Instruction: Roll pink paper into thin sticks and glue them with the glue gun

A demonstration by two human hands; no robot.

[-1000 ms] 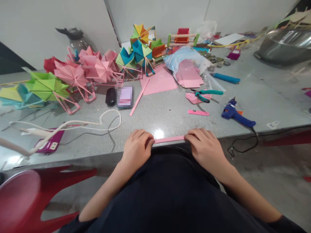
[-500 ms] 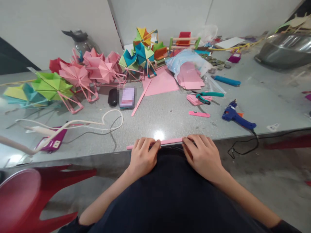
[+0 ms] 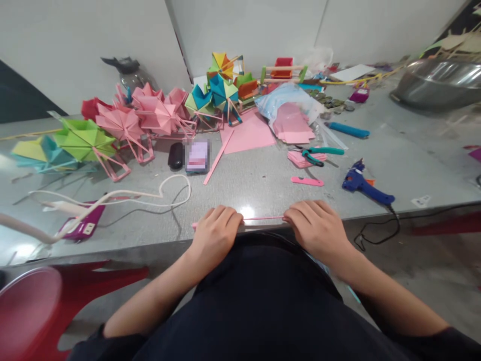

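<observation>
Between my hands a thin pink paper strip [image 3: 263,218] lies along the table's front edge. My left hand [image 3: 217,230] is closed on its left part, and a short end sticks out past the fingers. Closed on the right end is my right hand [image 3: 317,228], its fingertips bent down over the strip. Ahead of my hands lie another pink strip [image 3: 218,156], a pink cutter [image 3: 307,181] and teal-handled pliers [image 3: 319,151] on a small stack of pink paper [image 3: 296,159].
Folded paper wheels [image 3: 122,123] line the back left. A blue glue gun [image 3: 366,185] lies at right, its cord hanging off the edge. A white cable [image 3: 161,188] and purple power strip [image 3: 84,223] are at left, a metal bowl [image 3: 432,85] far right, a red stool [image 3: 33,306] below.
The pink strip between my hands now shows as a much thinner line, seen edge-on or turned. My hands have shifted slightly, and the camera view has tilted a little.
</observation>
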